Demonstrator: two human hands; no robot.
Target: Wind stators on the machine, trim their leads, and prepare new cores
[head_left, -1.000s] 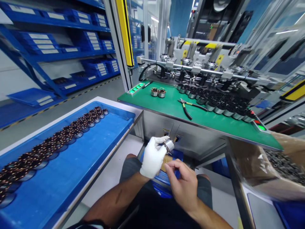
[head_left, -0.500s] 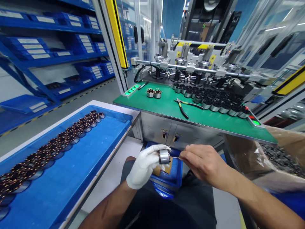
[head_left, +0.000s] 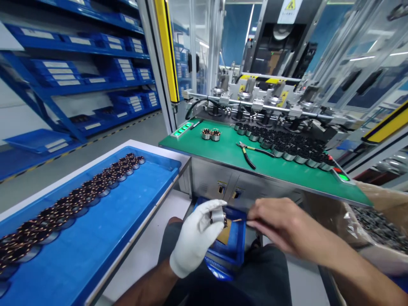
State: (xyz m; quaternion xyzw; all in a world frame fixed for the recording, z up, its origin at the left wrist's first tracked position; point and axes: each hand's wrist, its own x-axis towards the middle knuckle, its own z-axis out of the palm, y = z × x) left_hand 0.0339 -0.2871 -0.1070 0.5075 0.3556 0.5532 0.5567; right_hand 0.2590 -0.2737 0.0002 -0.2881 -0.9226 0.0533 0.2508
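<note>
Workshop: a green surface (head_left: 219, 150) stands before a metal machine (head_left: 258, 102)
Right hand (head_left: 280, 223): bare, fingers curled together just beside a thin copper-coloured wire (head_left: 237, 220); blur hides whether it pinches the wire
Left hand (head_left: 191, 244): white-gloved, gripping a cylindrical metal part (head_left: 218, 215) between thumb and fingers, with the wire between that part and the other hand
Blue bin (head_left: 239, 250): below the hands, holding brown card (head_left: 225, 236)
Blue tray (head_left: 130, 208): on the left, bearing rows of copper-wound parts (head_left: 86, 191)
Pliers (head_left: 243, 147): handles spread, on the green surface, near rows of black-topped parts (head_left: 287, 138)
Shelving (head_left: 83, 89): far left, stacked with labelled blue boxes (head_left: 59, 72)
</note>
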